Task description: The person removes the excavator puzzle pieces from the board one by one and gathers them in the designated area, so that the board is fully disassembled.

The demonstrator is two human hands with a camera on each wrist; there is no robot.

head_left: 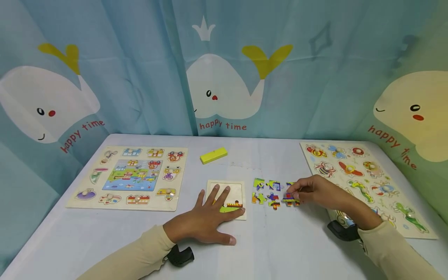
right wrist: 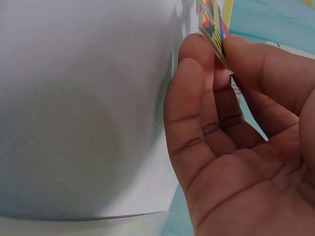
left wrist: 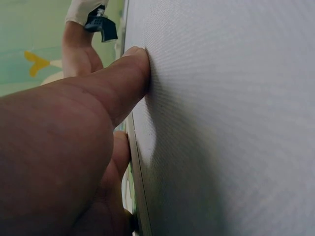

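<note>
My left hand [head_left: 206,219] lies with fingers spread over a small wooden puzzle tray [head_left: 214,184], its thumb on the tablecloth. In the tray's lower part shows a green and red printed section [head_left: 231,206], partly covered by the fingers. To the right of the tray my right hand [head_left: 320,192] pinches a colourful jigsaw piece [right wrist: 211,29] between thumb and fingertips; the piece is tilted in the right wrist view. Several loose jigsaw pieces [head_left: 259,198] lie in two rows between the tray and the right hand. One piece at the upper right is partly hidden by the fingers.
A yellow block [head_left: 214,156] lies behind the tray. A vehicle-and-toy knob puzzle board [head_left: 80,201] is at the left, and an insect knob puzzle board [head_left: 416,232] at the right, partly under the right forearm. A blue whale-print curtain [head_left: 154,77] hangs behind the table.
</note>
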